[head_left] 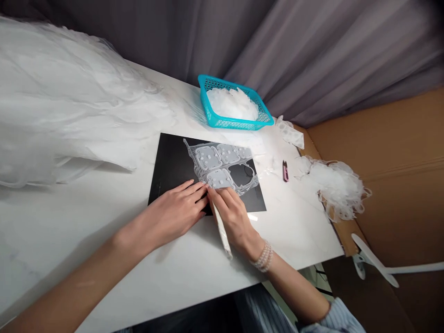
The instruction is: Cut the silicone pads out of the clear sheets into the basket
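A sheer white piece of fabric with rounded panels and small raised dots lies on a black board. One of its panels is an open hole showing the black beneath. My left hand rests flat, fingers extended, at the fabric's near edge. Right beside it, my right hand grips a slim tool wrapped in white, like a pen or craft knife. The tool's tip is hidden among the fingers where both hands meet.
Behind the board stands a turquoise basket of white cut pieces. Pink thread snips lie to the right, near a heap of white scraps against cardboard. Sheer white fabric is piled at left. A white clamp grips the right side.
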A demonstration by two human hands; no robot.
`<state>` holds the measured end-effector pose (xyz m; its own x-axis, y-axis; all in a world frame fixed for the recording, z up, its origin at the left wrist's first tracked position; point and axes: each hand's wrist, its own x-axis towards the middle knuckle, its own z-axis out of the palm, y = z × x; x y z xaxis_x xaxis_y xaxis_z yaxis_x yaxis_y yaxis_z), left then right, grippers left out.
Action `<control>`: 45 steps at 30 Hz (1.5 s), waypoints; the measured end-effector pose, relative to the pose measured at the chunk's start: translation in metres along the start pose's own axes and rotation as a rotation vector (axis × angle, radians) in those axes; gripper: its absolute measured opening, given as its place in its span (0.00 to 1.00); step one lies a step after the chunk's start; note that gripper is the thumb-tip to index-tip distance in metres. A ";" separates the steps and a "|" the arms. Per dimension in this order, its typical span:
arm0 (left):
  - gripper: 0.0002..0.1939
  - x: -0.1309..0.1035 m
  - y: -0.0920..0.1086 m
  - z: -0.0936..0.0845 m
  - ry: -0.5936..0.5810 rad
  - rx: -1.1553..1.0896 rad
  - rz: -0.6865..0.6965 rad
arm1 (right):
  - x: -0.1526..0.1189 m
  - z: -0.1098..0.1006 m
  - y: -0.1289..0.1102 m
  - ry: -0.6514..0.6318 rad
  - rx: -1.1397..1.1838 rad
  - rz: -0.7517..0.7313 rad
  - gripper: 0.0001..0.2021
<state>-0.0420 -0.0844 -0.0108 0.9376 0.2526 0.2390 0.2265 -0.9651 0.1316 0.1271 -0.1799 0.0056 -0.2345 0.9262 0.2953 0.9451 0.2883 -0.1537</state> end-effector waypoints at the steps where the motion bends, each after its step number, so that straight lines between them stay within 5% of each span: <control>1: 0.19 0.000 0.000 0.000 0.002 -0.002 -0.003 | 0.003 0.001 0.001 -0.002 -0.027 -0.009 0.17; 6: 0.18 0.000 -0.001 0.001 0.022 0.013 0.017 | 0.008 0.004 0.004 0.052 -0.155 -0.021 0.17; 10: 0.18 -0.002 -0.003 0.003 0.044 0.016 0.037 | 0.004 0.006 -0.001 -0.028 -0.193 -0.019 0.19; 16: 0.19 -0.004 -0.004 0.006 0.070 0.030 0.037 | 0.003 0.004 0.011 -0.020 0.052 0.035 0.19; 21: 0.21 -0.004 -0.004 0.008 0.085 -0.014 0.039 | -0.006 -0.024 0.081 0.312 0.784 0.617 0.13; 23: 0.21 -0.005 -0.005 0.009 0.105 -0.053 0.022 | -0.016 -0.039 0.119 0.320 1.093 0.808 0.12; 28: 0.20 -0.007 -0.007 0.011 0.142 -0.150 -0.010 | -0.053 -0.069 0.194 0.367 1.193 0.877 0.10; 32: 0.20 -0.008 -0.009 0.012 0.131 -0.116 0.002 | -0.068 -0.078 0.219 0.425 1.224 0.861 0.08; 36: 0.21 -0.006 -0.008 0.012 0.113 -0.024 0.030 | -0.053 -0.079 0.206 0.422 1.271 0.855 0.07; 41: 0.18 0.006 0.001 -0.006 0.073 -0.007 -0.013 | -0.018 -0.084 0.157 0.446 1.435 0.867 0.09; 45: 0.19 0.037 0.017 -0.038 0.140 -0.244 -0.260 | -0.002 -0.087 0.120 0.417 1.498 0.807 0.10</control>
<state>-0.0132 -0.0890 0.0366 0.8079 0.5106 0.2944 0.3671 -0.8267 0.4264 0.2610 -0.1684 0.0688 0.4427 0.8882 -0.1226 -0.2782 0.0061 -0.9605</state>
